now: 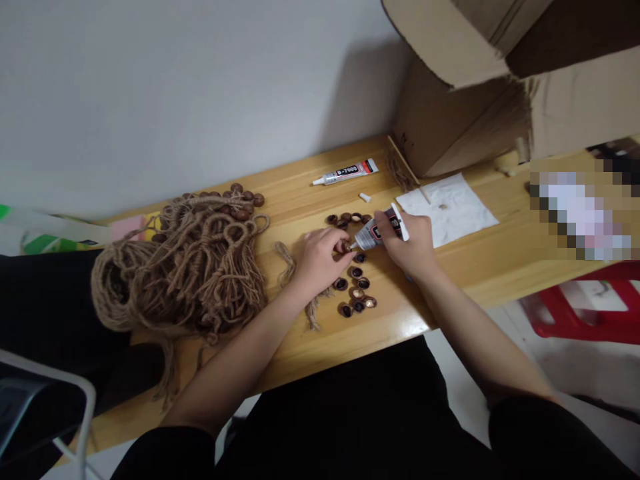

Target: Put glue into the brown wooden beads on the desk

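Note:
My right hand [413, 243] is closed around a glue tube [373, 235], its nozzle pointing left and down. The nozzle tip touches or nearly touches a small brown nut shell [347, 247] pinched in the fingers of my left hand [323, 260]. Several open half shells [357, 273] lie on the table below and behind my hands, some dark inside, some pale. A short piece of jute cord [313, 313] lies beside my left wrist, partly hidden by it.
A big heap of knotted jute cord [200, 267] with round brown nuts [245, 200] covers the table's left. Behind lie a B-7000 glue tube [345, 172] and a white cap [365, 197]. White paper [450, 208] and a cardboard box [450, 113] are right; a red stool [585, 310] stands below.

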Demonstrator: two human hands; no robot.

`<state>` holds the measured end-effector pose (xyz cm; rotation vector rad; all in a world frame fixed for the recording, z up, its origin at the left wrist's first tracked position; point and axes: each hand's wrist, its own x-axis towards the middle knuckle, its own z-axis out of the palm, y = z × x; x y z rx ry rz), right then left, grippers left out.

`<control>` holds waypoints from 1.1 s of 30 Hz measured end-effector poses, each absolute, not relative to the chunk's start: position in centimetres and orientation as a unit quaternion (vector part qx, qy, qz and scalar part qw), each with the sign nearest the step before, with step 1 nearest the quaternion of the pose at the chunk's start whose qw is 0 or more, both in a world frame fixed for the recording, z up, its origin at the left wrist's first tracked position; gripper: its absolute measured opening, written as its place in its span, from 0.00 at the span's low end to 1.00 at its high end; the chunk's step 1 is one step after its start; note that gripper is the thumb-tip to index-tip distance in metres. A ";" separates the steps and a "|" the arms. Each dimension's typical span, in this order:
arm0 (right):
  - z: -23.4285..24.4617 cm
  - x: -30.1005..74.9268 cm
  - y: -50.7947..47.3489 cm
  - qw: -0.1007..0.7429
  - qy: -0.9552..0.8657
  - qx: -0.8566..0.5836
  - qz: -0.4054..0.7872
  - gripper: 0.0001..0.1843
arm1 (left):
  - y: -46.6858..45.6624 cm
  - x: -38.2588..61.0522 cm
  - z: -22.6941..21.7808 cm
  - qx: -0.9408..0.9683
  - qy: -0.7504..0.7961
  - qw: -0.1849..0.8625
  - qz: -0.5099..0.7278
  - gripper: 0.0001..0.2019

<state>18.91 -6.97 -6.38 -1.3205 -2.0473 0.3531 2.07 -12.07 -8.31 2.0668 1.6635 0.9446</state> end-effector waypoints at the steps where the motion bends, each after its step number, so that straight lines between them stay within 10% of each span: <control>1: -6.5 18.9 -6.9 0.325 -0.792 -0.502 0.125 0.21 | -12.1 2.1 -8.3 0.726 0.584 0.159 0.327 0.10; 33: -6.6 18.6 -7.1 0.273 -0.839 -0.466 0.071 0.15 | -12.0 2.1 -7.9 0.737 0.599 0.165 0.267 0.05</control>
